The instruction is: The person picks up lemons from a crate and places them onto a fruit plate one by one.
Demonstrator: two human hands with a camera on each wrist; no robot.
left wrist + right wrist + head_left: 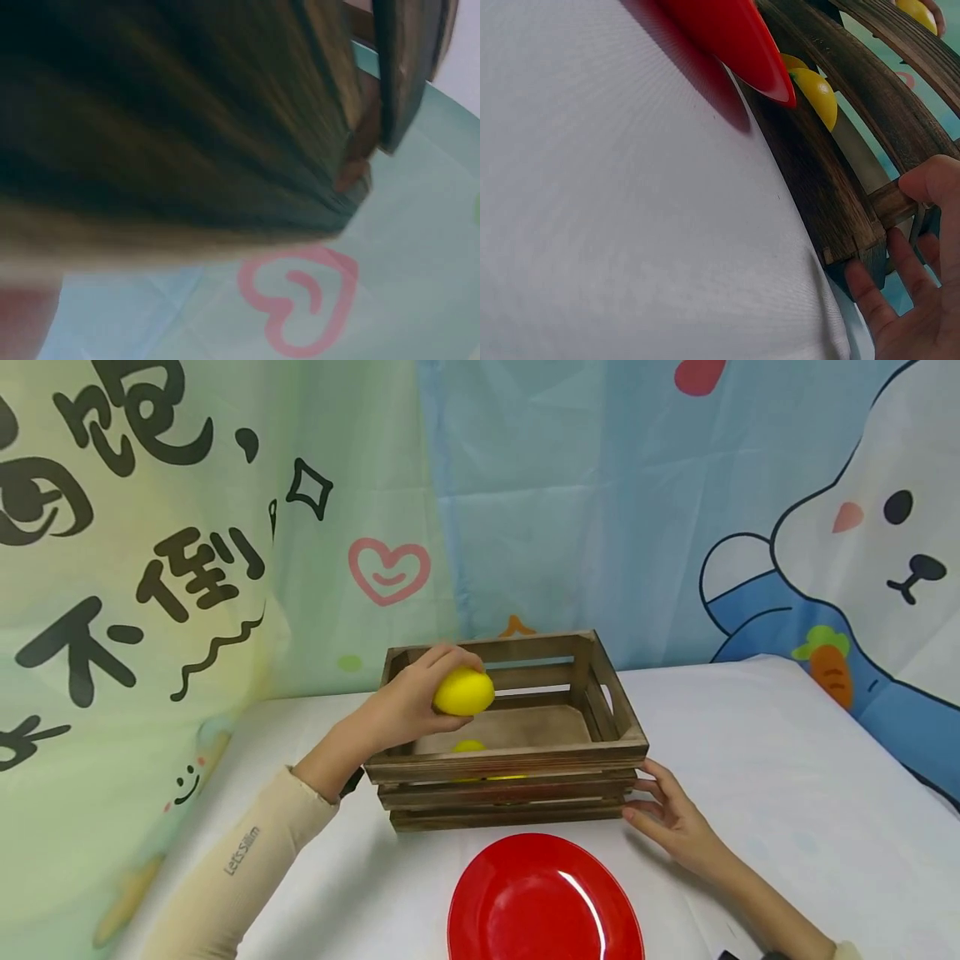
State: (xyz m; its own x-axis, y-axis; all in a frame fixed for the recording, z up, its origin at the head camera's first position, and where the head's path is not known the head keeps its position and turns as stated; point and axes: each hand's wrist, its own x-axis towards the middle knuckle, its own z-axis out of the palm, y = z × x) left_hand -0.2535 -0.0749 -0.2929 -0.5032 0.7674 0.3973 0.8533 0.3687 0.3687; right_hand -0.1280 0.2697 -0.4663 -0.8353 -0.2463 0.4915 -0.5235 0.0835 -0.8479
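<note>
Head view first: the left hand point(416, 693) is up over the left part of the wooden crate point(510, 764), thumb below and fingers above, curled round a yellow lemon point(464, 692), which sits clear of the rim! Down inside, another yellow fruit point(469, 746) peeks up behind the front slats. Over at the front right corner, the right hand point(678, 827) is loosely spread, fingertips against the wood, and the red plate point(540, 902) lies on the white table point(750, 777) just before the crate. To the left wrist: dark, blurred slats fill most of it, a pink heart point(300, 304) on the backdrop below, and the hand's grip cannot be told here. Right wrist now: relaxed fingers and thumb touch the corner, yellow fruit shows between slats, and the held lemon appears top right.
</note>
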